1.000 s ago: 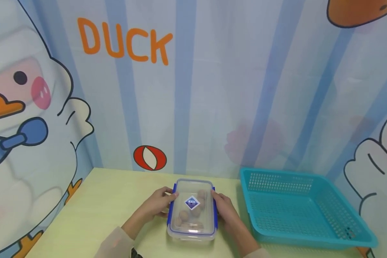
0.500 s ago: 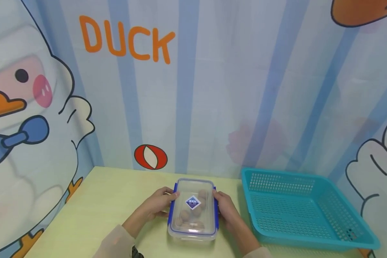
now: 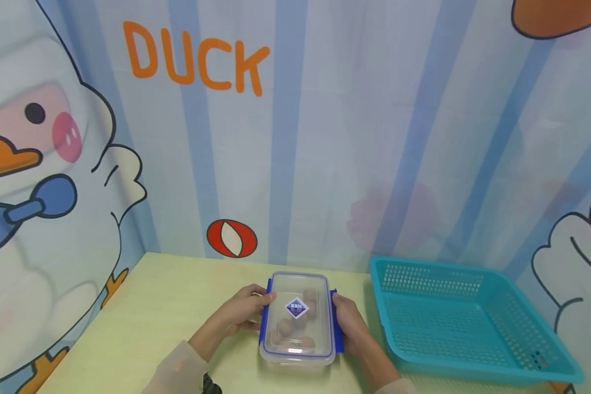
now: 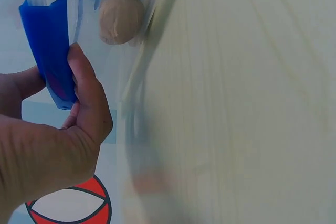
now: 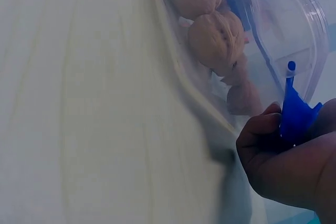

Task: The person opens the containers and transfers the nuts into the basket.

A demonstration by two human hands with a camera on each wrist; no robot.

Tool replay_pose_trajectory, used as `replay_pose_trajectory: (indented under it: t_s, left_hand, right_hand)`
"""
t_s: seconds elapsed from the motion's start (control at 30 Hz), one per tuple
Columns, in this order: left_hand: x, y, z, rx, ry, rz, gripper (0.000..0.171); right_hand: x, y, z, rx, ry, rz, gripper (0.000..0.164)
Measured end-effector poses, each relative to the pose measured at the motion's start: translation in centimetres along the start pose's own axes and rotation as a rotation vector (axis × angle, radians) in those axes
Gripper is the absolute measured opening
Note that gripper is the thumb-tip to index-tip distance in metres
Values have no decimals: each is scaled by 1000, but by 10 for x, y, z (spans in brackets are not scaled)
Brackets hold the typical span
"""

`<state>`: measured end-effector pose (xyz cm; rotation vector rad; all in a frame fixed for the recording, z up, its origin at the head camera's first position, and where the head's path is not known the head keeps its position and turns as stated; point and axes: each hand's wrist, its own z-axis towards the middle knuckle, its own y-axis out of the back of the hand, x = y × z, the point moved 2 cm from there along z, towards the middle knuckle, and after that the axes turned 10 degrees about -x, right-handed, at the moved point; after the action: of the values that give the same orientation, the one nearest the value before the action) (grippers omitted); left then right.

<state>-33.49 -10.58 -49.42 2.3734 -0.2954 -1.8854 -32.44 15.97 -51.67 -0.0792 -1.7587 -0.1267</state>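
Note:
A clear plastic food container (image 3: 300, 336) with a blue-edged lid lies on the table in the head view. Walnuts (image 5: 216, 38) show through its wall in the right wrist view. My left hand (image 3: 243, 309) holds the container's left side, thumb at the lid's edge. In the left wrist view its thumb and fingers lie on either side of a blue latch (image 4: 50, 51). On the other side, my right hand (image 3: 349, 323) pinches the right latch (image 3: 337, 328), which stands out from the lid. The right wrist view shows this latch (image 5: 296, 111) between thumb and curled fingers.
A turquoise plastic basket (image 3: 473, 372) with perforated walls stands right of the container. Behind the pale yellow table (image 3: 177, 284) hangs a striped cloth (image 3: 320, 137) with duck pictures.
The right latch has swung outward from the container's side, with the right hand shifting slightly right. The left hand keeps its hold. The head view has drifted a little.

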Motion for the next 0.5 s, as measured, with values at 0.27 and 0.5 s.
replay_pose_trajectory:
  t_s: [0.27,0.5]
  left_hand:
    - [-2,1,-2,9,-8,0,51]
    - [-3,4,1,12,-51,81,53]
  right_hand:
    - [11,0,-4,-161,151,-333,63]
    - [25,-2,-15,-123,308,-638,95]
